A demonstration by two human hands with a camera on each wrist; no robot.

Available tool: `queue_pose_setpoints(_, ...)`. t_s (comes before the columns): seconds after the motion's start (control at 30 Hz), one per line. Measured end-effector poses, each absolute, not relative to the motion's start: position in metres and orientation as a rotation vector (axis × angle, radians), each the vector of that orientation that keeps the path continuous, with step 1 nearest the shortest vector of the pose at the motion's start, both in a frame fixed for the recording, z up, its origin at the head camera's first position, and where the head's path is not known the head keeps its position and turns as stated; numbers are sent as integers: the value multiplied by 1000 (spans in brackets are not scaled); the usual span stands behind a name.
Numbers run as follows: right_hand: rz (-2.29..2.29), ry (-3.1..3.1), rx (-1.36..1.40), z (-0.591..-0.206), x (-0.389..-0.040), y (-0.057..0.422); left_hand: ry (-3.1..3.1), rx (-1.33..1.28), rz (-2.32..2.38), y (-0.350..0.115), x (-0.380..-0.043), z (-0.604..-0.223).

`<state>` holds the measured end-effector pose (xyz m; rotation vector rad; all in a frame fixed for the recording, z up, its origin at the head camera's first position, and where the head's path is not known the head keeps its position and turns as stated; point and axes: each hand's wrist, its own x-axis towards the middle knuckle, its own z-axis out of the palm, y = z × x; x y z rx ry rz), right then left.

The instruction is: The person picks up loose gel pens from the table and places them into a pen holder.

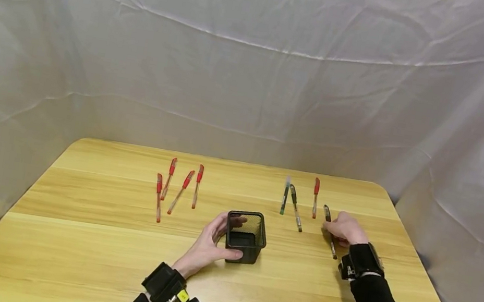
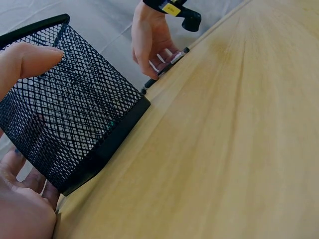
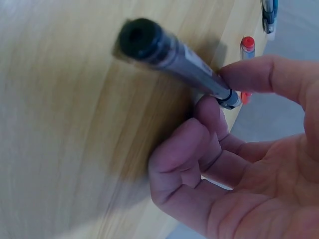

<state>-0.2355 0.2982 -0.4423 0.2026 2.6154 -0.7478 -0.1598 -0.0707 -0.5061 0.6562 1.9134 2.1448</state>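
My left hand holds a black mesh pen holder, thumb on the near side and fingers round the left and back. The holder stands upright on the table, and its floor shows with no pens on it. On the right, my right hand pinches a black gel pen between thumb and forefinger. The pen slants over the wood, its black end toward the right wrist camera. In the left wrist view, the mesh wall fills the left side, with the right hand beyond it.
Several red pens lie at the back left of the wooden table. At the back right lie a red pen, another black pen and a green-ended pen. A pale cloth hangs behind the table.
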Motion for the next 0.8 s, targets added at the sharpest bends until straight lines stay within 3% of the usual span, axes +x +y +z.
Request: queue_pose_setpoints(0.8, -1007, 2601, 162, -440, -226, 300, 1908, 651, 2139, -71, -160, -505)
